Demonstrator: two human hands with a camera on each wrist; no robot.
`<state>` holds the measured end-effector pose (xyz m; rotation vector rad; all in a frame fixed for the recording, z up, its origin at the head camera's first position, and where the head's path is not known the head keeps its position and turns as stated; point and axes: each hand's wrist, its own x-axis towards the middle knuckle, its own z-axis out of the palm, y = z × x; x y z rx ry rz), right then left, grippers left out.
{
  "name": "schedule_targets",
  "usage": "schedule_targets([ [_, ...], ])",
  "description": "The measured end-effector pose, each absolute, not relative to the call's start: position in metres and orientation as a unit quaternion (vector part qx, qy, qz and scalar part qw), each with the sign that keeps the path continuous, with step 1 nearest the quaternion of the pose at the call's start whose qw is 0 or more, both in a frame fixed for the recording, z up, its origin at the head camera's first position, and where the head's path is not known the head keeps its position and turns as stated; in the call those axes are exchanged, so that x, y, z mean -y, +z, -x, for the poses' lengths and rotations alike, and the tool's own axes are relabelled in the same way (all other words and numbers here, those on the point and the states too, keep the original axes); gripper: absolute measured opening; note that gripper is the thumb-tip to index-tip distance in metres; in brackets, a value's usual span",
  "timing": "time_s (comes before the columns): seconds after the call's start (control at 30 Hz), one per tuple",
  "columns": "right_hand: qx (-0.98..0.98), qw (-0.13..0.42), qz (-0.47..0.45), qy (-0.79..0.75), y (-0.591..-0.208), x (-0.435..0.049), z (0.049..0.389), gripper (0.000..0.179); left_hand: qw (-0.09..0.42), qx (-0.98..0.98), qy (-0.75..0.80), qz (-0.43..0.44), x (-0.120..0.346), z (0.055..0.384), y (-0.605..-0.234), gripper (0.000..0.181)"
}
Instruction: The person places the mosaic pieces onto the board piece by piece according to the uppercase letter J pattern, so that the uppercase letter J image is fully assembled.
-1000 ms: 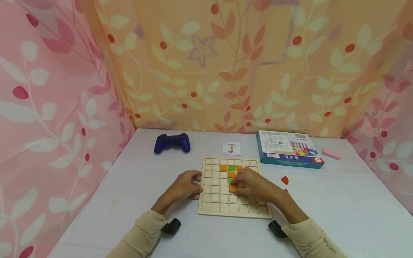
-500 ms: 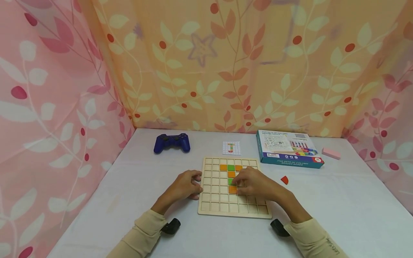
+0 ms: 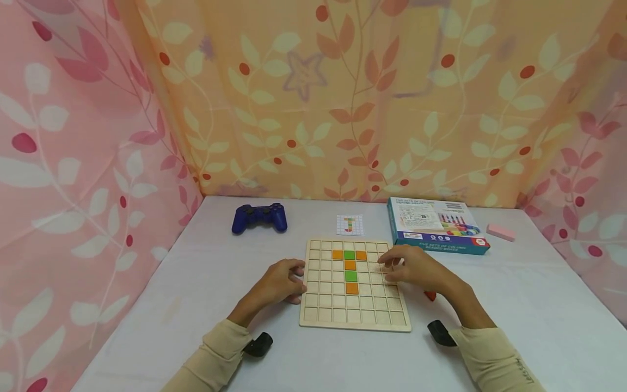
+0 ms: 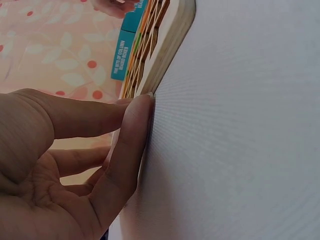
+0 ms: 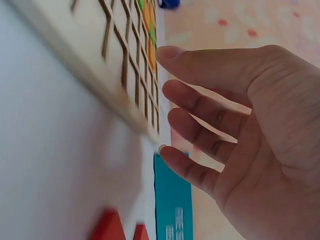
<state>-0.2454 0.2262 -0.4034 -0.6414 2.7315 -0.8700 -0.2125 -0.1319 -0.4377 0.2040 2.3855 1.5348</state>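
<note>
A wooden grid board [image 3: 323, 305] lies on the white table. Orange and green square tiles [image 3: 350, 270] sit in its cells and form a T. My left hand [image 3: 279, 283] rests on the table with its fingers touching the board's left edge [image 4: 165, 55]. My right hand [image 3: 413, 267] hovers over the board's right side with relaxed fingers [image 5: 200, 105], holding nothing. A red piece [image 3: 430, 295] lies on the table just under the right wrist; red pieces [image 5: 107, 227] also show in the right wrist view.
A blue game controller [image 3: 259, 216] lies at the back left. A small pattern card [image 3: 350, 224] sits behind the board. A teal box [image 3: 436, 224] and a pink eraser [image 3: 501, 232] lie at the back right. Patterned curtains enclose the table on three sides.
My right hand has let go of the lowest orange tile, which now sits in its cell, and has drawn back to the right. The left hand has stayed put.
</note>
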Motion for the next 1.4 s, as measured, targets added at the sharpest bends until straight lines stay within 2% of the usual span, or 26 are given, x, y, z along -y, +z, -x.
schedule_targets([
  [0.4,-0.936,0.112,0.141,-0.303,-0.405,-0.280,0.257,0.044,0.146,-0.833,0.530,-0.059,0.133,0.212,-0.436,0.064],
  [0.93,-0.937,0.141,0.134,-0.290,-0.409,-0.317,0.258,0.050,0.148,-0.834,0.529,-0.060,0.133,0.213,-0.437,0.065],
  [1.23,-0.940,0.137,0.139,-0.281,-0.410,-0.321,0.257,0.045,0.147,-0.831,0.532,-0.065,0.132,0.214,-0.437,0.065],
  [1.4,-0.941,0.136,0.138,-0.279,-0.412,-0.323,0.256,0.033,0.147,-0.832,0.531,-0.063,0.132,0.212,-0.436,0.065],
])
